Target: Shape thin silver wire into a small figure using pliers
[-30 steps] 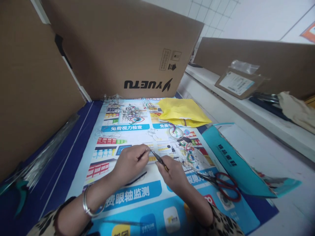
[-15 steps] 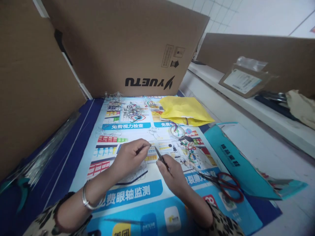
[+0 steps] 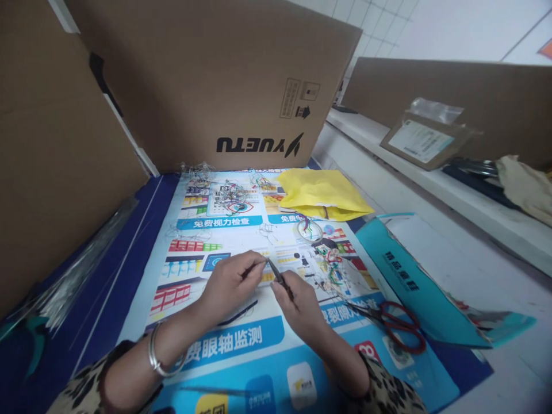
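Observation:
My left hand (image 3: 237, 279) is closed in a pinch above the printed sheet (image 3: 267, 307). Whatever lies between its fingertips is too small to make out. My right hand (image 3: 297, 299) is wrapped round slim dark tweezers (image 3: 278, 275), whose points reach up and left to the left fingertips. Small tangles of thin, coloured wire (image 3: 332, 270) lie on the sheet to the right of my hands. Red-handled scissors (image 3: 403, 326) rest at the lower right, near my right forearm.
Beyond the sheet stand tall cardboard panels (image 3: 207, 86). A yellow pouch (image 3: 323, 192) lies at the back, behind a clear round roll (image 3: 309, 230). The turquoise box (image 3: 405, 270) sits at the right. Thin wires (image 3: 81, 264) and teal-handled pliers (image 3: 37, 339) are at the left.
The tweezers' points have come up to the left fingertips, closing the small gap between them. Both hands have drawn slightly closer, and the view has shifted a little.

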`<state>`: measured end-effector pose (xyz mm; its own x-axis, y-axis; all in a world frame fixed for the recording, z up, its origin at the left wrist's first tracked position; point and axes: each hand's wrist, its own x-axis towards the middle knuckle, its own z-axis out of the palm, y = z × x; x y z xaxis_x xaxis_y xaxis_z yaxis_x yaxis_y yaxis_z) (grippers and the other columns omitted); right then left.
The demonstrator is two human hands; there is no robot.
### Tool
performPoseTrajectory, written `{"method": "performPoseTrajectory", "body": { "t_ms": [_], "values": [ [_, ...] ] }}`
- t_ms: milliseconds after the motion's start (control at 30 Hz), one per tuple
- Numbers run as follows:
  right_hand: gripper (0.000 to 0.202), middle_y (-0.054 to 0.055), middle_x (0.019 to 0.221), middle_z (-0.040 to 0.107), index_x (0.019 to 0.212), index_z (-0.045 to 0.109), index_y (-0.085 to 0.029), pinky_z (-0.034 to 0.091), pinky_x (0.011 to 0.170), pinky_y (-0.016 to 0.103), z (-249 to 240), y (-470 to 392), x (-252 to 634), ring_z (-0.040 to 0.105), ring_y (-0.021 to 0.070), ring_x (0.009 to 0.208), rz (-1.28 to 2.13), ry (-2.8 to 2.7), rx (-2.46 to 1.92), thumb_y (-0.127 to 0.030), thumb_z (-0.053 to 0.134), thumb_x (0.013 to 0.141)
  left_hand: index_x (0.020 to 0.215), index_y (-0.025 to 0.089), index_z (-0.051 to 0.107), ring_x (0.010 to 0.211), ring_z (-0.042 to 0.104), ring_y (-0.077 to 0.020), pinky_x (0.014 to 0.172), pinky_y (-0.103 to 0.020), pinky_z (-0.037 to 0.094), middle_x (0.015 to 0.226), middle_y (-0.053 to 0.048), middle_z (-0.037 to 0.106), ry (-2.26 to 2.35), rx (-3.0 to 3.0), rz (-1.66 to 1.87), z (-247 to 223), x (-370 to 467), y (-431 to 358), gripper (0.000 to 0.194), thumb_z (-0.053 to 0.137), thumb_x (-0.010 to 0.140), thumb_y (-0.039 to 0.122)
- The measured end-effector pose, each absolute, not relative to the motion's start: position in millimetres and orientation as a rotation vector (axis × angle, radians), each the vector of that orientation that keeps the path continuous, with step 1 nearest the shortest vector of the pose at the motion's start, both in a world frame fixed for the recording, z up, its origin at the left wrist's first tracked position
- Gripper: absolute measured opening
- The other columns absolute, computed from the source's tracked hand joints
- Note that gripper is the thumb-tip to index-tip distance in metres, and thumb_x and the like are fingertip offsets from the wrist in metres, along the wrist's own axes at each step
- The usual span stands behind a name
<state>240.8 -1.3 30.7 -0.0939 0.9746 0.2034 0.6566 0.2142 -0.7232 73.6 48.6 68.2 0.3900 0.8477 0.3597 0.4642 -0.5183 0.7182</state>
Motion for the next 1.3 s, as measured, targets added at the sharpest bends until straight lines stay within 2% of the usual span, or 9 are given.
{"method": "performPoseTrajectory", "body": {
  "t_ms": [967,1100,1300],
  "values": [
    [0.022,-0.002,0.061,0.049,0.072,0.045,-0.021,0.033,0.051,0.022,26,-2,240,0.046,0.0117,0.055,0.644,-1.832,-1.507,-0.033,0.04,0.09,0.083,0.019,0.062,0.065,0.061,-0.0106,0.061,-0.02,0.043,0.074,0.001,0.068,1.129,2.218,1.067,62,74,47,0.015,0.047,0.083,0.015],
    [0.022,-0.002,0.057,0.049,0.07,0.045,-0.021,0.031,0.051,0.022,27,-2,241,0.046,0.0119,0.053,0.632,-1.887,-1.533,-0.031,0.04,0.088,0.08,0.018,0.061,0.058,0.056,-0.0105,0.056,-0.02,0.04,0.065,0.002,0.063,1.127,2.327,1.0,62,72,49,0.016,0.046,0.083,0.016],
    [0.023,-0.002,0.057,0.049,0.066,0.041,-0.021,0.03,0.052,0.023,32,-3,242,0.049,0.0127,0.054,0.614,-1.946,-1.576,-0.032,0.042,0.087,0.079,0.018,0.06,0.059,0.056,-0.0125,0.055,-0.023,0.037,0.065,0.0,0.062,1.098,2.48,0.824,69,61,53,0.018,0.043,0.083,0.016]
  ]
}}
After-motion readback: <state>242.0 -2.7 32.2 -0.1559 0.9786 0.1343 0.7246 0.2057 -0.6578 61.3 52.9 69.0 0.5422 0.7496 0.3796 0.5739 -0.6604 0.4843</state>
